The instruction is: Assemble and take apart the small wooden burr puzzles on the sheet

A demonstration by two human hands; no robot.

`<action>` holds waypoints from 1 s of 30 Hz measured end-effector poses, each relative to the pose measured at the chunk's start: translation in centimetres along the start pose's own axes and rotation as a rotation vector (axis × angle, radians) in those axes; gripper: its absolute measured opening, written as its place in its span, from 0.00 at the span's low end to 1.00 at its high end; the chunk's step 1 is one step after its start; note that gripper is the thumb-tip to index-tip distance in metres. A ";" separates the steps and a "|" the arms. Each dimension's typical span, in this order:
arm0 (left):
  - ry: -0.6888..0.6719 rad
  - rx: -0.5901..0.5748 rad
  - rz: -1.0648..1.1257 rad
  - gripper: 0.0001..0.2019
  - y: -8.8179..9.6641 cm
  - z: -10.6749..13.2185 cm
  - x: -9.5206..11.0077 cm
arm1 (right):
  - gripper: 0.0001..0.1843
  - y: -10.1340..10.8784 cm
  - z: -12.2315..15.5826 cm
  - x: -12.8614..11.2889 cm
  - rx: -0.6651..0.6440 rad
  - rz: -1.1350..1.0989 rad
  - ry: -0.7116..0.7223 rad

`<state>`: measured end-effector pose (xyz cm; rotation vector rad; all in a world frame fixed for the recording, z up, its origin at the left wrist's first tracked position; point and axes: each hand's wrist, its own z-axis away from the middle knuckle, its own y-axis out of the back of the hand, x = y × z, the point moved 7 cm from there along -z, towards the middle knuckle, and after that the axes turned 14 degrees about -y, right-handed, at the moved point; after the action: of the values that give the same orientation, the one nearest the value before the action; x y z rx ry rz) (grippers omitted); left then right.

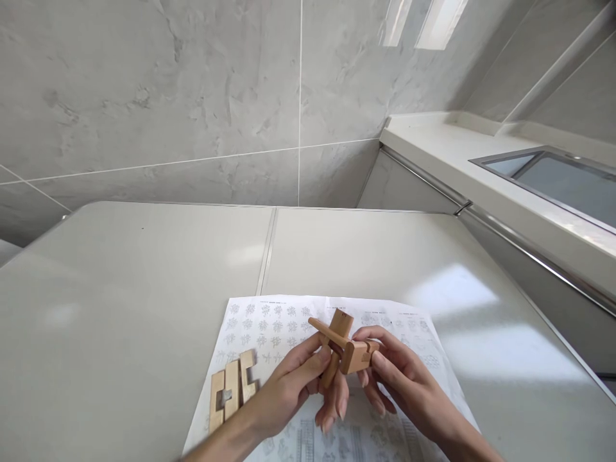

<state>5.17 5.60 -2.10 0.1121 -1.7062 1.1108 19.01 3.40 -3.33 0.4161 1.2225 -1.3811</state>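
Note:
Several interlocked wooden puzzle pieces [340, 325] form a small cross-shaped cluster, held just above a printed sheet. My left hand [308, 378] pinches the cluster from the left, thumb on the near side. At its right end, my right hand [402, 372] grips a notched wooden piece [355, 358] between thumb and fingers. That piece sits against the others; how deeply they interlock is hidden. To the left of my left forearm lie three loose, lighter notched wooden pieces [231, 389], side by side.
The white printed sheet [346, 307], covered in small assembly drawings, lies under my hands. It rests on a glossy pale folding table [144, 289] with a centre seam. Behind stands a grey tiled wall [192, 96]. A white counter [428, 138] with an inset sink runs along the right.

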 end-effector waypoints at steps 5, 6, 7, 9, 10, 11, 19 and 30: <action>0.025 -0.035 -0.143 0.19 -0.6 0.0 0.2 | 0.18 -0.1 -0.1 -0.7 0.086 0.091 -0.011; 0.037 -0.054 -0.176 0.19 -0.8 0.1 0.2 | 0.18 -0.2 -0.1 -0.8 0.101 0.111 -0.012; 0.046 -0.070 -0.201 0.19 -1.0 0.1 0.2 | 0.18 -0.3 -0.1 -0.9 0.110 0.128 -0.014; 0.060 -0.091 -0.220 0.18 -1.3 0.1 0.3 | 0.19 -0.7 -0.1 -1.1 0.100 0.151 -0.021; 0.064 -0.097 -0.217 0.18 -1.4 0.2 0.3 | 0.19 -0.8 -0.1 -1.1 0.087 0.158 -0.026; 0.067 -0.099 -0.210 0.18 -1.4 0.2 0.4 | 0.19 -0.9 -0.1 -1.1 0.075 0.164 -0.034; 0.182 -0.176 -0.158 0.21 -1.7 0.9 -0.6 | 0.20 -0.9 -0.2 -0.6 0.055 0.211 -0.065; 0.218 -0.212 -0.121 0.25 -1.5 1.1 -1.4 | 0.22 -0.5 -0.2 -0.3 0.025 0.211 -0.122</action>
<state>5.87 3.36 -2.29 -0.0377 -1.5873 0.8168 18.52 3.54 -2.96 0.4584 1.0318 -1.2234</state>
